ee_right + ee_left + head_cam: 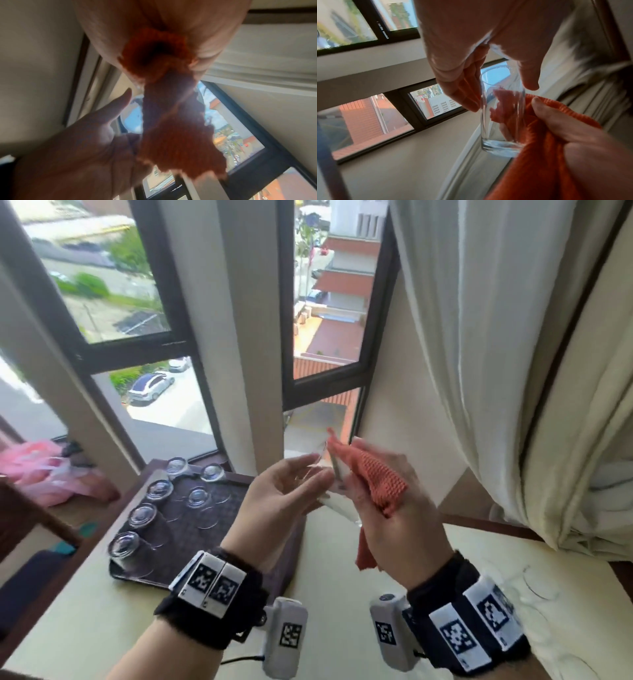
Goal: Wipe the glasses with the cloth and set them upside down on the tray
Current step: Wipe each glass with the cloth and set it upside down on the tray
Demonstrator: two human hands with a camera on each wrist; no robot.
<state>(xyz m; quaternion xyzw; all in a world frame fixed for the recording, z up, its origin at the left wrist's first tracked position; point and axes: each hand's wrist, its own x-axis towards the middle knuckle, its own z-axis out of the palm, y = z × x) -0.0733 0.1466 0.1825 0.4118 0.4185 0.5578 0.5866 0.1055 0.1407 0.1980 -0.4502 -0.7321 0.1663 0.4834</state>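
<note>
left hand: I see thumb and fingers pinching the glass near its rim
right hand: bunches the orange cloth against the glass's side
behind: a dark-framed window

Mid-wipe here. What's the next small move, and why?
Probably twist the glass in the left hand against the orange cloth. The right hand grips the cloth round the glass's base and side, so wiping looks unfinished. The tray with upturned glasses sits to the left.

windows: dark-framed, daylit | wall: beige, between panes | curtain: cream, right | table: pale top
</note>
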